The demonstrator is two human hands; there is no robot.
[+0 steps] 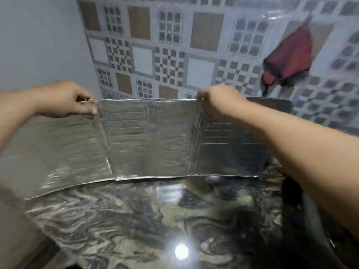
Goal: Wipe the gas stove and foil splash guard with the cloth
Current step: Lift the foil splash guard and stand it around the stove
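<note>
The foil splash guard (149, 136), a folding silver screen of three panels, stands upright on the marbled countertop (136, 216) in front of the tiled wall. My left hand (68, 100) pinches its top edge at the left fold. My right hand (219, 100) pinches the top edge at the right fold. A red cloth (291, 57) hangs against the wall at the upper right, apart from both hands. At the lower right a dark edge (291, 220) shows under my right forearm; I cannot tell whether it is the gas stove.
A patterned tile sheet (165, 45) covers the back wall, and a plain grey wall (38, 45) stands at the left. A lamp's glare (181, 251) reflects off the countertop near its front.
</note>
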